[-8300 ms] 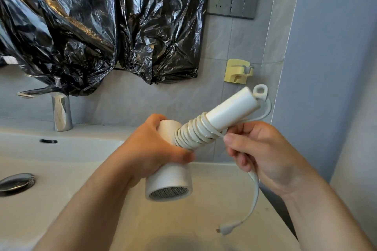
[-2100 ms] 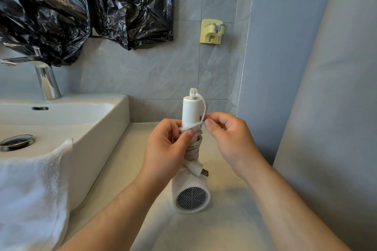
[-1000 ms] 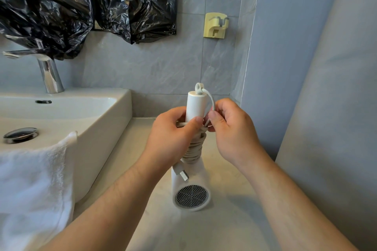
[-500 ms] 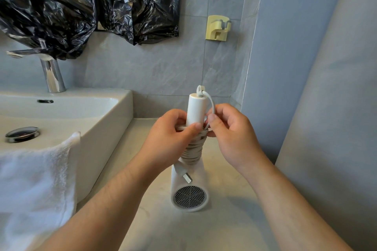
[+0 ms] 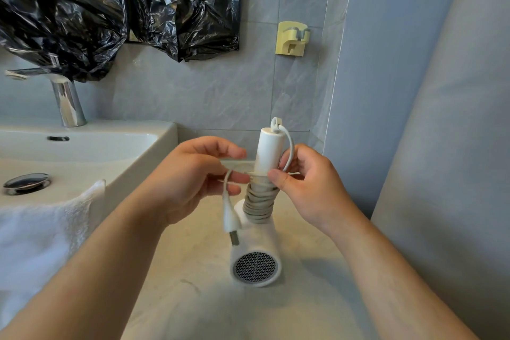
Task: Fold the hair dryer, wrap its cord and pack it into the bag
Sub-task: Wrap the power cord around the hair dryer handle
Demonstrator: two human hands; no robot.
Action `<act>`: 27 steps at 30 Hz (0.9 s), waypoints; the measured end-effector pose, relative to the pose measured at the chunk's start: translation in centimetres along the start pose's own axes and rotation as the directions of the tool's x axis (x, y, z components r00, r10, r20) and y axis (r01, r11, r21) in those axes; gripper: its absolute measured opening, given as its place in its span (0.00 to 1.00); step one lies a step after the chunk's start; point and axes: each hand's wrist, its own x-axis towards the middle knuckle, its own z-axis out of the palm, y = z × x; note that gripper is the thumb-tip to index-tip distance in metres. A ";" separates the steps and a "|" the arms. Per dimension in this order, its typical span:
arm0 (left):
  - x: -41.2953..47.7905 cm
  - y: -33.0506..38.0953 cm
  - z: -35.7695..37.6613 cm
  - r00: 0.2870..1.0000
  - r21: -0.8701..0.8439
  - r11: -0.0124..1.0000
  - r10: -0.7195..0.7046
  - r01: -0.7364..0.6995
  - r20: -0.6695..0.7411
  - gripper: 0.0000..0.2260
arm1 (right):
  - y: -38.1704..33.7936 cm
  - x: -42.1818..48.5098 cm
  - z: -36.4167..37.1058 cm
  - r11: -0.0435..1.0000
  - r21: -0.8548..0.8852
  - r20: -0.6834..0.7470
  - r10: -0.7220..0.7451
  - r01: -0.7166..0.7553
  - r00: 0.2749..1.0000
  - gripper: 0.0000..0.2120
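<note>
Grey tiled walls closed round a pale stone counter [image 5: 317, 306] beside a white basin [image 5: 154, 141]. Near the counter's back right corner the hair dryer [image 5: 255, 254] stood on its barrel, grille toward the camera, handle upright and unfolded as far as could be judged. Its cord [image 5: 259, 201] lay in tight coils round the lower handle, a last loop rising to the hanging ring on top. The left hand [image 5: 187, 182] pinched the free tail just beside the handle, so that the plug [image 5: 230, 218] dangled against the body. The right hand [image 5: 309, 182] closed on the handle, thumb pressing the top coil.

To finish well, the tail probably needed tucking under the last turn while the thumb kept the coils from slackening. Half a second before, the left hand had been closed over the coils and the plug lay against the body; now it had drawn the tail out leftward.

Outward, a white towel [image 5: 41, 229] hung over the basin's front edge, a chrome tap [image 5: 67, 102] stood behind, black plastic sheeting [image 5: 118, 0] covered the wall above, and a yellow hook [image 5: 292, 38] was fixed near the corner. No bag for packing was identifiable.
</note>
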 end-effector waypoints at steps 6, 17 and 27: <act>-0.1 -0.4 -0.7 0.968 -0.109 0.988 0.132 -0.111 0.213 0.17 | 0.0 0.0 0.0 1.000 0.013 0.004 0.003 -0.003 1.000 0.07; 0.0 -0.1 0.2 0.895 0.697 0.571 0.364 -0.434 0.259 0.21 | -0.2 -0.1 -0.1 0.999 -0.002 0.018 0.033 -0.033 0.999 0.06; 0.1 -0.5 0.3 0.920 0.436 0.811 0.333 -0.391 0.206 0.21 | -0.1 0.0 -0.1 0.999 0.009 0.019 0.040 -0.040 0.999 0.07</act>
